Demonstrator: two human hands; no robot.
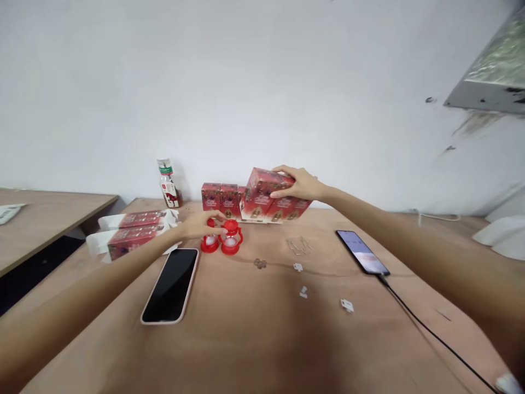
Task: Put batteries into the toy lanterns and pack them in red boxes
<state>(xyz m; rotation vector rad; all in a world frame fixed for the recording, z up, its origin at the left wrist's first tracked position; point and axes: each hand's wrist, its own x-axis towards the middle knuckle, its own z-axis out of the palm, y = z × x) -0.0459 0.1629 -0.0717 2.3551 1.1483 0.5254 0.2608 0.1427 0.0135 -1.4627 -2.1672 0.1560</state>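
Note:
My right hand [301, 185] grips several red printed boxes [268, 194] from above, thumb on the near face and fingers over the top. They are held tilted in front of a row of similar red boxes [220, 198] by the wall. My left hand [202, 224] reaches over two small red lanterns [231, 241] with clear middles. Its fingers are apart, with the fingertips at the lantern tops; whether they touch is hard to see. The left one of the lanterns is partly hidden behind the hand.
Opened red boxes [137, 232] with white flaps lie at left, near a bottle [169, 186]. A black-screened phone [171, 285] lies in front; another phone [363, 251] with a cable is at right. Coin cells [260, 264], bent wires [299, 246] and white tabs [346, 305] lie between.

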